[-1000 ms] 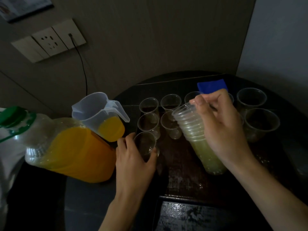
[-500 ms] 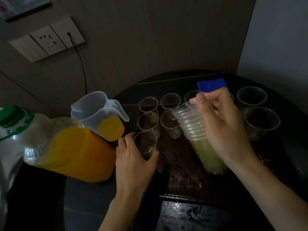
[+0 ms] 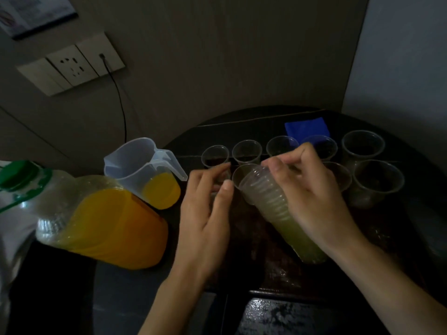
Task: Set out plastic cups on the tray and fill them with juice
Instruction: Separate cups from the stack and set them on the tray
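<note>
Cup stack (image 3: pixel 269 198) in the grip of right hand (image 3: pixel 314 197); left hand (image 3: pixel 205 213) at its rim, hold unclear.

A dim domestic room was suggested: a wall socket panel (image 3: pixel 70 68) was mounted above-left of the round dark tabletop (image 3: pixel 254 122), against panelled walls.

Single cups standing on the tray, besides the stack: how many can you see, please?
8. Five cups along the back row; three nearer: one behind the stack at, one behind the right hand at, one far right. The left hand may hide more.
</note>
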Demonstrator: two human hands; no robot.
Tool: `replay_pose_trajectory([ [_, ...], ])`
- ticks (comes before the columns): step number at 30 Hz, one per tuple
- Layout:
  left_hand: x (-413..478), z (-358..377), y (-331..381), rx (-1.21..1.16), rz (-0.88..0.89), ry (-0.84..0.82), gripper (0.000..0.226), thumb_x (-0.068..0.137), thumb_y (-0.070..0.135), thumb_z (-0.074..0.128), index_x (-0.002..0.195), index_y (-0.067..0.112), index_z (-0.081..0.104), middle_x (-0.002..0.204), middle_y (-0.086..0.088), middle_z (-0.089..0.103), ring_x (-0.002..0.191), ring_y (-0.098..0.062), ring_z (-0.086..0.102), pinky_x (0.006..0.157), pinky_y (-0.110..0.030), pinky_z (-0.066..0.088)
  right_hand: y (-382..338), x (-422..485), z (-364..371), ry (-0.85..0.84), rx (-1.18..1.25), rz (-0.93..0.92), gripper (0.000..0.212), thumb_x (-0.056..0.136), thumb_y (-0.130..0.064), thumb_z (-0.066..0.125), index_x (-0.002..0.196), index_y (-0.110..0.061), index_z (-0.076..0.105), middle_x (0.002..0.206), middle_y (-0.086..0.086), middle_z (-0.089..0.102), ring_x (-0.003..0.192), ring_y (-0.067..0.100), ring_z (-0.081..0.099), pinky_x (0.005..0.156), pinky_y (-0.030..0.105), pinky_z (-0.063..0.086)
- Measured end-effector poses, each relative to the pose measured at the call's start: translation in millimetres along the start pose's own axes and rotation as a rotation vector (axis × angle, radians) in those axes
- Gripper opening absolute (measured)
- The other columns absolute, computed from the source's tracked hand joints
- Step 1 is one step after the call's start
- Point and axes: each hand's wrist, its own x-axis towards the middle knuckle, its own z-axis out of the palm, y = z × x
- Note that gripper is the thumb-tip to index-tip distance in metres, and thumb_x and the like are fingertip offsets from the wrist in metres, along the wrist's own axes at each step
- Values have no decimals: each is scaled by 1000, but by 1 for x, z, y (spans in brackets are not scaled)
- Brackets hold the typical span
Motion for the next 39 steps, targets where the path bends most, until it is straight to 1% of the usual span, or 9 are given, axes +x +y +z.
replay_pose_trajectory([
  [3,8,-5,13,-207,-29,-250,50,88,48,56,134,28,60,127,6,65,122,-13,61,95,-27,53,-2,-3,-3,-85,-39,-8,37,89,-52,55,103,-18,58,102,-8,72,88,9,73,73,30,61],
  [11,13,-3,13,-188,-53,-287,52,78,43,72,125,22,66,119,5,70,114,-16,65,94,-40,57,-2,-2,-12,-168,-67,-25,39,90,-53,53,100,-16,58,97,1,72,82,17,73,72,43,61],
  [15,10,3,11,-227,-75,-213,53,72,45,73,120,25,66,113,4,69,108,-15,66,89,-34,57,0,-1,-15,-204,-91,-27,36,95,-52,53,99,-16,58,96,2,73,86,18,73,73,43,60],
  [19,9,11,12,-245,-103,-121,42,74,40,72,115,28,67,109,10,69,103,-8,66,78,-22,56,3,-1,-21,-211,-162,-68,37,96,-54,54,97,-17,57,87,7,69,73,25,68,64,50,54],
  [24,14,-7,18,-288,-50,157,46,74,44,71,118,32,62,115,8,69,107,-9,67,80,-24,58,0,2,-35,-139,-215,-75,34,97,-55,53,97,-21,58,82,8,69,67,26,67,59,50,52],
  [28,11,-7,16,15,59,264,52,74,51,70,120,34,54,115,14,64,111,-7,62,86,-24,53,-6,8,-55,-19,-226,-69,41,90,-59,46,98,-21,57,85,13,68,69,32,66,57,51,50],
  [32,1,20,-5,428,90,94,60,73,65,65,122,34,52,115,18,55,109,-9,51,91,-39,48,-4,11,-63,118,-204,-82,47,92,-58,46,96,-13,57,86,23,67,73,39,64,63,48,50],
  [36,-6,33,-25,630,119,37,64,75,71,57,122,28,56,113,11,61,103,-12,46,84,-34,36,-3,11,-60,123,-233,-126,45,97,-58,48,97,-14,57,81,20,67,67,32,62,57,36,48],
  [39,-9,38,-35,755,126,0,70,77,74,54,126,24,58,116,8,63,106,-17,47,85,-38,39,-2,12,-57,104,-249,-164,33,96,-56,48,93,-24,55,77,12,67,62,22,63,57,16,47],
])
